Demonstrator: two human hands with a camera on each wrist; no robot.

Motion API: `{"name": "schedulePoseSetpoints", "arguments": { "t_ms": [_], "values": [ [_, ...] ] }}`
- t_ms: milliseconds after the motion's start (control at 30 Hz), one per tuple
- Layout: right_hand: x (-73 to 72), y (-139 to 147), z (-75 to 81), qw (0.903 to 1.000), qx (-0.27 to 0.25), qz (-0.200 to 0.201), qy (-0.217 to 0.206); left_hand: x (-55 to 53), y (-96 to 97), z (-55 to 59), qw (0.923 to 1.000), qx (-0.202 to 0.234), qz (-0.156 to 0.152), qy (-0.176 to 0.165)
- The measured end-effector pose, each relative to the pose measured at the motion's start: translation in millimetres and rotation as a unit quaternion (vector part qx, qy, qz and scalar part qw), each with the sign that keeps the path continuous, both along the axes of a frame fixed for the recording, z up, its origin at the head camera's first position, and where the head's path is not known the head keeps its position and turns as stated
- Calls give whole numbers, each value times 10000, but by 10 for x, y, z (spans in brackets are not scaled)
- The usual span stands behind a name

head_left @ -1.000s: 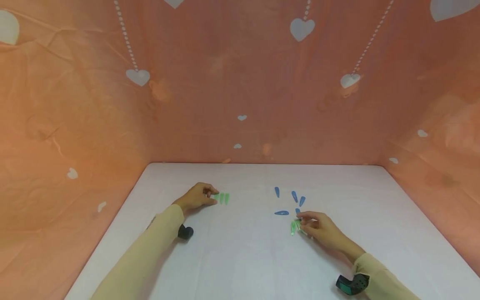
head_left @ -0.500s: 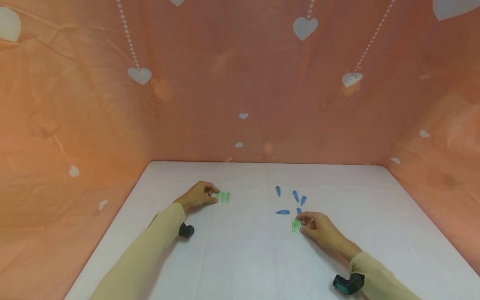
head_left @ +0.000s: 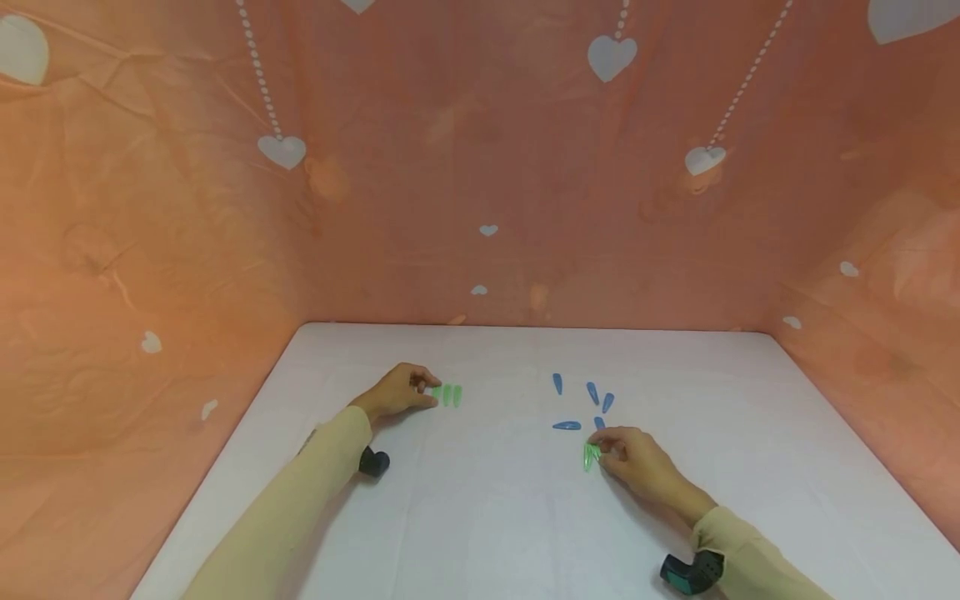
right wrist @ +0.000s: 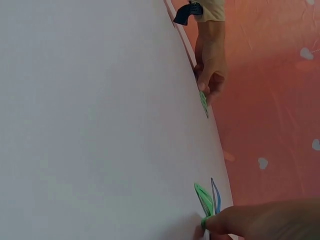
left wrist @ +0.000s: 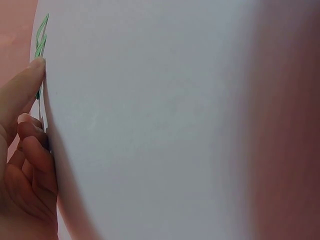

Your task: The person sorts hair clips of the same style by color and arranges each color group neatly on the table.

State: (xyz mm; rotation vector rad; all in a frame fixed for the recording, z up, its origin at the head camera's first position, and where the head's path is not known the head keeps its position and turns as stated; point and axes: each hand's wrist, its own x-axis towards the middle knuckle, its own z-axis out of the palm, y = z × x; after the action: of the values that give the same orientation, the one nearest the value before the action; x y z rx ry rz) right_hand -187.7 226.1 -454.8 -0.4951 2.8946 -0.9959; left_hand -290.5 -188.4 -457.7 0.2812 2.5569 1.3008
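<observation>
Thumb and forefinger of the left hand (head_left: 396, 389) are held narrowly together, the leftmost of three slim pale-green teardrop-shaped clips (head_left: 447, 396) being pinched toward the far edge of the white surface (head_left: 487, 517). Their long axes are aligned from far edge to near edge. One of the glossy bright-green teardrop-shaped clips (head_left: 587, 457), slightly fanned, is pinched by the right hand (head_left: 641, 462), nearer the near edge than five blue teardrop-shaped clips (head_left: 567, 426).

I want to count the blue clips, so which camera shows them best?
The head view: five blue clips show there, one close to the right hand. The right wrist view shows only one, beside a green clip, and the left wrist view shows none.
</observation>
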Motion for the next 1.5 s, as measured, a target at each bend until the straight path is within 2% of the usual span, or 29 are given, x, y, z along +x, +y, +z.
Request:
{"name": "schedulePoseSetpoints", "arguments": {
  "t_ms": [300, 600, 767, 900, 1067, 1167, 1267, 1500],
  "values": [
    [-25, -75, 9, 9998, -98, 156, 50, 2, -8, -1, 10000, 5, -33, 31],
    [-83, -113, 24, 9982, -475, 372, 42, 13, -16, -3, 10000, -34, 23, 26],
    [-102, -179, 69, 9974, -625, 346, -102, 10, -12, -3, 10000, -25, 45, 8],
    [-122, -237, 115, 9958, -723, 491, -269, 8, -8, -2, 10000, -19, 66, -35],
    [-170, -314, 146, 9830, -1261, 1093, -771, 4, -5, -6, 10000, 15, 49, -32],
    [-194, -364, 154, 9748, -1505, 1364, -922, -4, -7, -14, 10000, 8, 25, -7],
    [-228, -419, 166, 9714, -1616, 1400, -1030, -13, -10, -22, 10000, -11, 2, 22],
    [-316, -585, 179, 9668, -1809, 1215, -1336, -14, -16, -15, 10000, 9, -33, -12]
  ]
}}
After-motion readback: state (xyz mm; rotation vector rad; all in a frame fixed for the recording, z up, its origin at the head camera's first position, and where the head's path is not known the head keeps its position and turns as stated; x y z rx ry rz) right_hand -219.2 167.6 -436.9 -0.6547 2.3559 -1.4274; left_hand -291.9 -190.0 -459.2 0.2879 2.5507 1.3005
